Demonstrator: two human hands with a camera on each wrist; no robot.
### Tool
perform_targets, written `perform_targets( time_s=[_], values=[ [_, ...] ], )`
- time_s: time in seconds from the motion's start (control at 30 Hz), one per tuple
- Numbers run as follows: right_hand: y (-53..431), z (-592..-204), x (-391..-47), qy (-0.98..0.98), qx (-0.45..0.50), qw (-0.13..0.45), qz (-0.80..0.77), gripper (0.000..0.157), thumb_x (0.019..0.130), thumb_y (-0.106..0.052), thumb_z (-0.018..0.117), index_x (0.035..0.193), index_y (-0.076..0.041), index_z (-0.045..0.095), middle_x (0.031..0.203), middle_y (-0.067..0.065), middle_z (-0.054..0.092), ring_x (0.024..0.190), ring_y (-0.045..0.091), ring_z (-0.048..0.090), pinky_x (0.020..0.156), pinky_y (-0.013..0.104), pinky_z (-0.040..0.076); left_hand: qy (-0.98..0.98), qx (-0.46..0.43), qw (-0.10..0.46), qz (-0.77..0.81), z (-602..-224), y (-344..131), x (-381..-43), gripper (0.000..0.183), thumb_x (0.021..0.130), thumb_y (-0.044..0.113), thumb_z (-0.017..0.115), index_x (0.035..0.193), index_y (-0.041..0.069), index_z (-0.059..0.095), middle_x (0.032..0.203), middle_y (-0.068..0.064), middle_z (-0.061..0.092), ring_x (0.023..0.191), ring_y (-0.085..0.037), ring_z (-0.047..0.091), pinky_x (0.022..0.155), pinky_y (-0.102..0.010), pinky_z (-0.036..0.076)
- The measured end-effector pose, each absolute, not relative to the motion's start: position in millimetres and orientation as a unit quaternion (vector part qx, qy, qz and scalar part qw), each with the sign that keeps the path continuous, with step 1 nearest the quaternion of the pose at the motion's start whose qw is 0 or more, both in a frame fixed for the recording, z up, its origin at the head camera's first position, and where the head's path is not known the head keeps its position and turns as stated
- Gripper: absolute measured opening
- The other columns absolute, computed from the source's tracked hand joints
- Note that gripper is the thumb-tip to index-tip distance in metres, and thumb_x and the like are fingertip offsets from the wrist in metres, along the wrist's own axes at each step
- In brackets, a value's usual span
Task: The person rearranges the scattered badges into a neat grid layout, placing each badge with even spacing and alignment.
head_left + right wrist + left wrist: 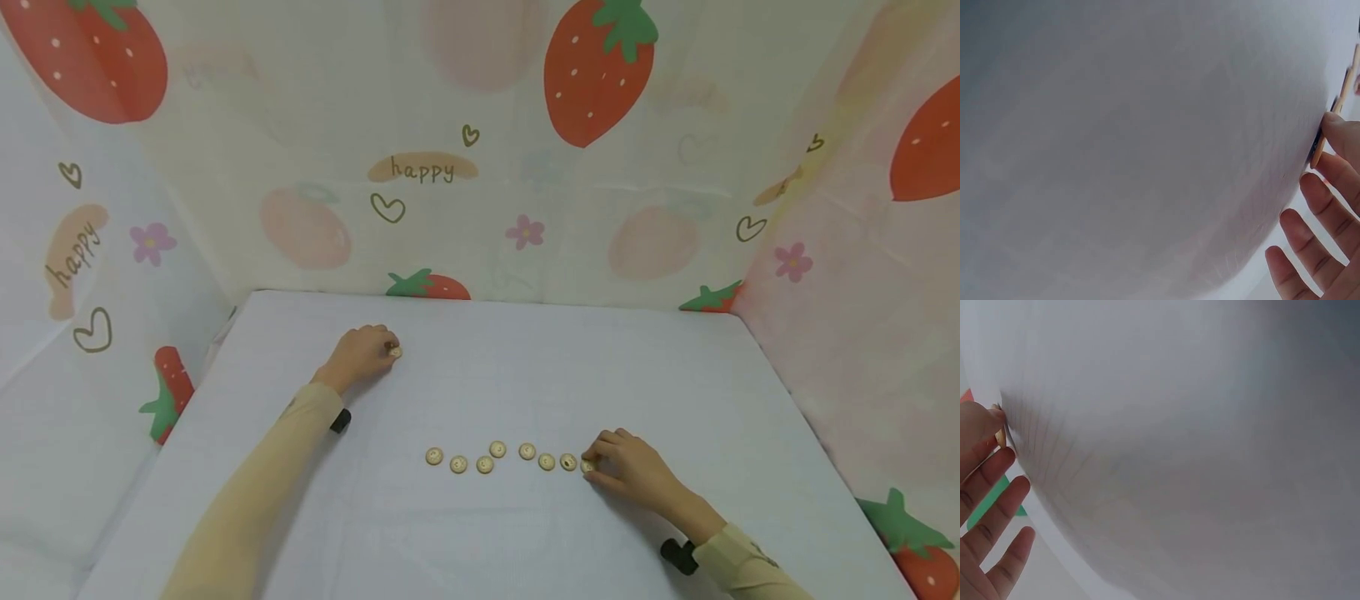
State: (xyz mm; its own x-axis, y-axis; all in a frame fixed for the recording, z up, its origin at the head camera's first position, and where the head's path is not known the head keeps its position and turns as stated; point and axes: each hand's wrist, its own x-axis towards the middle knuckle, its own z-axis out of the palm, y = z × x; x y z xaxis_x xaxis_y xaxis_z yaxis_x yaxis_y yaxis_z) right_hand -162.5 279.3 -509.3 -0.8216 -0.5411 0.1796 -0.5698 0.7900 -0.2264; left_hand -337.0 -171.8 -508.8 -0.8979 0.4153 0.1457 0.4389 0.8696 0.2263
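Observation:
My left hand is over the far left part of the table, thumb and index finger pinching a small round wooden disc. In the left wrist view that disc shows edge-on, and the other fingers are spread away from it. At the front right, my right hand pinches another wooden disc at the right end of an uneven row. Its dark underside shows in the right wrist view, where the disc tilts against the white surface. Beside it lies a disc with a dark spot.
Several more pale discs lie flat in a wavy row leftward from the right hand. The white-covered table is enclosed at the back and sides by strawberry-print cloth. A black wrist device sits under the right cuff.

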Motion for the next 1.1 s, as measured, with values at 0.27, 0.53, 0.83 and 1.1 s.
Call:
perform_targets(
  time_s=[0.27,0.53,0.83,1.1],
  values=[
    [279.4,-510.9,-162.9,-0.945,0.292,0.05,0.139,0.019,0.078,-0.029,0.073,0.092,-0.017,0.068,0.091,-0.01,0.062,0.083,0.008,0.052,0.07,0.03,0.047,-0.969,-0.216,0.026,-0.119,-505.7,-173.3,-337.9,0.023,0.083,0.02,0.064,0.102,0.008,0.069,0.1,-0.008,0.065,0.092,-0.028,0.061,0.078,-0.046,0.048],
    [280.6,-511.7,-163.2,-0.944,0.294,0.053,0.141,0.019,0.078,-0.028,0.073,0.092,-0.017,0.068,0.091,-0.01,0.061,0.082,0.008,0.051,0.07,0.029,0.047,-0.97,-0.21,0.027,-0.122,-504.0,-173.3,-337.1,0.024,0.085,0.023,0.064,0.103,0.008,0.069,0.102,-0.008,0.065,0.094,-0.028,0.06,0.079,-0.044,0.048],
    [280.9,-512.6,-164.6,-0.945,0.292,0.059,0.136,0.019,0.078,-0.029,0.073,0.092,-0.018,0.068,0.091,-0.011,0.061,0.082,0.007,0.051,0.07,0.029,0.047,-0.969,-0.213,0.033,-0.119,-505.3,-176.5,-337.7,0.026,0.084,0.022,0.064,0.104,0.008,0.069,0.102,-0.008,0.065,0.093,-0.028,0.06,0.077,-0.044,0.049],
    [280.6,-513.5,-163.8,-0.945,0.292,0.057,0.135,0.019,0.077,-0.03,0.073,0.092,-0.018,0.068,0.091,-0.011,0.061,0.082,0.007,0.051,0.07,0.029,0.047,-0.968,-0.223,0.036,-0.105,-508.7,-179.4,-335.3,0.026,0.08,0.017,0.064,0.105,0.009,0.068,0.1,-0.007,0.065,0.092,-0.027,0.061,0.076,-0.043,0.05]
  ],
)
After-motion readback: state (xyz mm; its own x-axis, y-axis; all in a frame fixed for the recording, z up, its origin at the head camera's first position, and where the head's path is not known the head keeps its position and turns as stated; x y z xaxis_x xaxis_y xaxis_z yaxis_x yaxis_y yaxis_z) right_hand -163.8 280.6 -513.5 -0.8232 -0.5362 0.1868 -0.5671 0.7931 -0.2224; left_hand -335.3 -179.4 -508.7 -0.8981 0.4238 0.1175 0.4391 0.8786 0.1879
